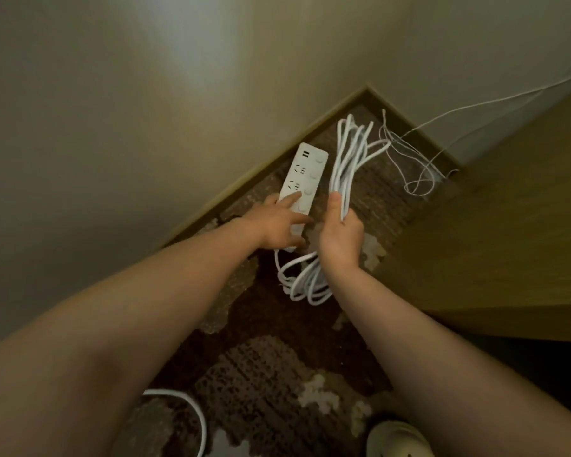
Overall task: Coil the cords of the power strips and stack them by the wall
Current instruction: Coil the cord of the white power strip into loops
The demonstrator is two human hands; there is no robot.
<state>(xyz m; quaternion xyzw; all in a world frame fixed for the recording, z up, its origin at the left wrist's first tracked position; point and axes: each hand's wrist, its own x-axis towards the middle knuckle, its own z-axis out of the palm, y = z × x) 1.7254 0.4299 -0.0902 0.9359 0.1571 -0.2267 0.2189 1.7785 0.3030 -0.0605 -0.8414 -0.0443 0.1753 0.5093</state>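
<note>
A white power strip (307,174) lies on the brown patterned carpet, close along the wall's skirting board. My left hand (277,225) rests flat on its near end, fingers spread over the sockets. My right hand (342,234) is shut on the strip's white cord (346,159), which is gathered into long loops. The loops reach toward the room's corner at one end and hang below my wrist at the other. The cord's short lead runs from the strip's near end into the bundle.
A thin white wire (409,159) tangles in the corner and runs up the right wall. A wooden cabinet side (491,225) stands at right. Another white cord (192,413) curves at the bottom left. A pale slipper (398,440) shows at the bottom.
</note>
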